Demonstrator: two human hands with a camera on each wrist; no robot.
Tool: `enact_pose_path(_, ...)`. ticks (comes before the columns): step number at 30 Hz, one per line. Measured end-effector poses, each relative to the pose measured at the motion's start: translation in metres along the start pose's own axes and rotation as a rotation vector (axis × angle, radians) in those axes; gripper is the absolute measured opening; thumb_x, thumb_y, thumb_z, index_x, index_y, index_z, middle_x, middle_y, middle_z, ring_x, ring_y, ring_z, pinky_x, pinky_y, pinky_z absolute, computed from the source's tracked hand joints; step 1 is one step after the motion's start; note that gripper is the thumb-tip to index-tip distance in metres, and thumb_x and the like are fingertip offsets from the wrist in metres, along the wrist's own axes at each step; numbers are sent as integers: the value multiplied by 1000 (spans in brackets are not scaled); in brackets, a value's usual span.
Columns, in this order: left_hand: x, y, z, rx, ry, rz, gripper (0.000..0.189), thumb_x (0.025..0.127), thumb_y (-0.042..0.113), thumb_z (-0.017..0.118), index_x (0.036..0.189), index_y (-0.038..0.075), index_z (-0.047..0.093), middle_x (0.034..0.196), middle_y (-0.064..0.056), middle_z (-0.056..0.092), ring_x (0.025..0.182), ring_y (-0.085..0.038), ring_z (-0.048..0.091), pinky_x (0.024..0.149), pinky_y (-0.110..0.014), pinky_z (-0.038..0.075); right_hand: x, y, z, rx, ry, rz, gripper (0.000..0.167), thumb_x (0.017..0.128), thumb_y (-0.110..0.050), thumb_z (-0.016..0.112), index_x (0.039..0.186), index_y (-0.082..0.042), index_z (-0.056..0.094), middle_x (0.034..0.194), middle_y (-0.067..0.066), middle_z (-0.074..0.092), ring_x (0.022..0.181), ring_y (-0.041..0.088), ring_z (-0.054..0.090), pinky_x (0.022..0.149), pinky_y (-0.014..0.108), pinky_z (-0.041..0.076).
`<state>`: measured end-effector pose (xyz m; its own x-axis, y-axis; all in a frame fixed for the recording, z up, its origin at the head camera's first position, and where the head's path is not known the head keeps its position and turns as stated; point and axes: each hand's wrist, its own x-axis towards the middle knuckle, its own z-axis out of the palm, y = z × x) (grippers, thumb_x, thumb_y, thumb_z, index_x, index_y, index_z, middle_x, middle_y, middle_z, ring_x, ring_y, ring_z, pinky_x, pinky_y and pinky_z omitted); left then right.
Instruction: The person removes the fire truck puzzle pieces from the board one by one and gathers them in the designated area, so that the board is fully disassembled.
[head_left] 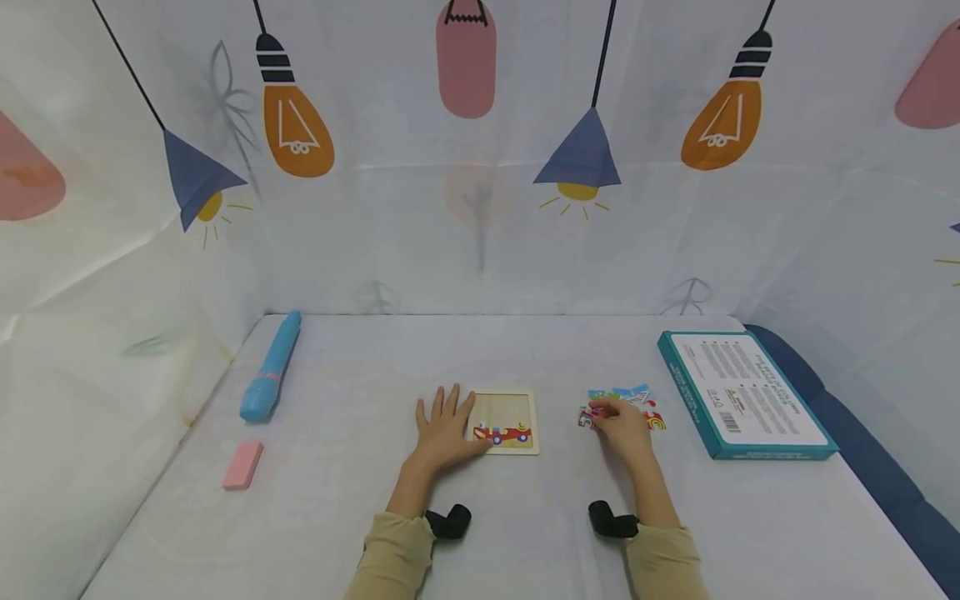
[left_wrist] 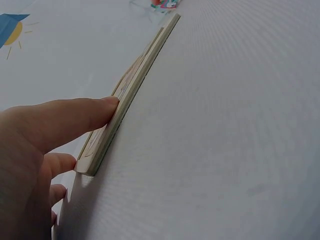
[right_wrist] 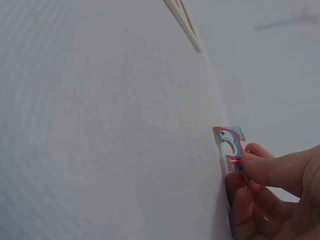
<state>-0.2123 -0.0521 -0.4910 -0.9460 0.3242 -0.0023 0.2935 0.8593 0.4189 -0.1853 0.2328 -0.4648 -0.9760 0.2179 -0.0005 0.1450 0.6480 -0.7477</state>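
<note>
1. Shows white table, lamp-print curtain at far side.
2. Spreads left hand at left side of wooden tray, mid-table.
3. Includes red vehicle picture along tray's near edge, long axis left-right.
4. Pinches puzzle piece in right hand, right of tray, beside colourful pieces; cannot tell its long axis, partly finger-covered.

Box: printed in many small dark lines on the white panel, with larger heading along its right side; too small to read.
Barcode: printed near the panel's lower left corner.
Teal edges: marked with pale lettering, also too small to read.
Readable words, brands or numbers: none in three views.
</note>
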Motion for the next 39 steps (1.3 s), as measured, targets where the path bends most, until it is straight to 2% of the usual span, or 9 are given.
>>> enact_pose_path(13, -1, 1, -3, -7, -6, 6, 88, 72, 54, 65, 142, 9, 36, 150, -18, 22, 139, -40, 10, 104, -64, 0, -1, 7, -12, -109, 50, 74, 23, 82, -3, 61, 104, 4, 66, 87, 16, 62, 80, 28, 55, 67, 36, 41)
enact_pose_path(18, -1, 0, -2, -1, -8, 7, 88, 73, 55, 63, 143, 10, 35, 151, -17, 21, 139, -39, 9, 104, -64, 0, 1, 6, -11, -131, 77, 75, 25, 79, -2, 64, 103, 5, 64, 84, 15, 58, 78, 27, 52, 66, 36, 39)
enact_pose_path(25, -3, 3, -5, -37, 9, 24, 86, 71, 51, 65, 141, 7, 38, 149, -19, 24, 138, -41, 11, 103, -65, 0, 0, 6, -8, -179, 119, 78, 29, 76, -3, 69, 104, 5, 63, 85, 16, 58, 78, 28, 51, 69, 41, 39)
enact_pose_path(29, -2, 2, -4, -28, -3, 18, 87, 72, 52, 64, 142, 9, 36, 150, -18, 22, 139, -40, 10, 104, -64, 0, 1, 6, -6, -115, 117, 28, 28, 78, -5, 68, 104, 4, 64, 88, 17, 61, 80, 28, 56, 69, 39, 44)
enact_pose_path(35, -1, 0, -2, -32, -4, 14, 87, 72, 53, 64, 143, 10, 36, 151, -17, 21, 139, -39, 9, 104, -64, -1, 3, -1, 1, 31, 58, -11, 27, 83, -6, 64, 109, 0, 63, 98, 17, 61, 88, 27, 57, 69, 31, 47)
enact_pose_path(39, -1, 0, -1, -37, 4, 16, 87, 72, 53, 64, 142, 10, 36, 151, -17, 22, 139, -40, 9, 104, -64, -1, 2, -9, 9, 104, 29, -32, 27, 84, -7, 63, 110, 0, 61, 103, 18, 61, 93, 28, 56, 76, 35, 49)
